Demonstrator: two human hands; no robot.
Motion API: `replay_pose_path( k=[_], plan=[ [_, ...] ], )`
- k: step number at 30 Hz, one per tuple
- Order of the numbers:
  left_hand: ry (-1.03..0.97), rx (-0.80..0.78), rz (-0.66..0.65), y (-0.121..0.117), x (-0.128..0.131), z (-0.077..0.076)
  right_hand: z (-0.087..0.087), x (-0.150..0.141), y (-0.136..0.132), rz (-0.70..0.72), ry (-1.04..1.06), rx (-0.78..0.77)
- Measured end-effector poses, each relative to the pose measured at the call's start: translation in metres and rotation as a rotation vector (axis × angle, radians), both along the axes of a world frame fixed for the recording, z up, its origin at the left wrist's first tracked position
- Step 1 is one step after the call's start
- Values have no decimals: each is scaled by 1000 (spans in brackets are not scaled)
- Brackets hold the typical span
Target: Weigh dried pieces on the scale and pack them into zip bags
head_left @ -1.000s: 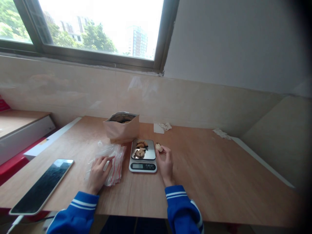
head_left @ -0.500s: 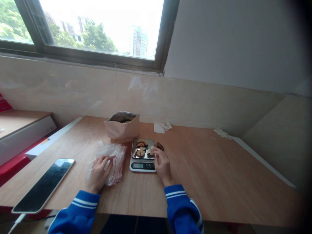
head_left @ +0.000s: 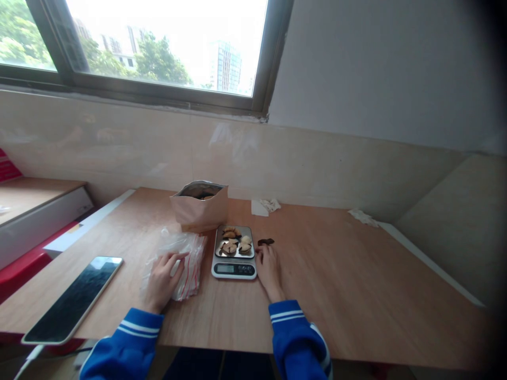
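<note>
Head view: dried pieces (head_left: 228, 247) on the steel plate of the scale (head_left: 234, 270), tan to cream, dark brown curled edges, irregular, in small clusters: two at left, one at right with a pale round bit on top. Dark brown piece (head_left: 265, 241) lies on table (head_left: 336, 285), just right of scale. Right hand (head_left: 270, 266) beside scale, fingertips close to dark piece; can't tell if they grasp it. Left hand (head_left: 161, 279) loosely bent, not clenched, resting on clear bags (head_left: 190, 269) with red strips. Open pouch (head_left: 202, 211) upright behind, similar pieces inside. Phone (head_left: 73, 301) at left, cable plugged in
</note>
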State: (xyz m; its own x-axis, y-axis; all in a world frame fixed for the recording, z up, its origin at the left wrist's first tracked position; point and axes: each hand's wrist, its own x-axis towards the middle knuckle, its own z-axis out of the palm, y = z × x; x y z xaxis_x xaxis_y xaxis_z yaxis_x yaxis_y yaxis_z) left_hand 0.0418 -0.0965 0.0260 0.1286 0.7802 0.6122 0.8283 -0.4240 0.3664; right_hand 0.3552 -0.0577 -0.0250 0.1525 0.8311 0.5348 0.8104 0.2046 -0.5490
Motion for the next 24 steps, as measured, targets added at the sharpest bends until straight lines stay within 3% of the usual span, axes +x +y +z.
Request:
replay_pose_path(
  k=[13, 24],
  plan=[
    [3, 7, 5, 0, 0, 1, -3, -1, 0, -53, 14, 12],
    [-13, 11, 7, -1, 1, 3, -11, -1, 5, -64, 105, 109]
  ],
)
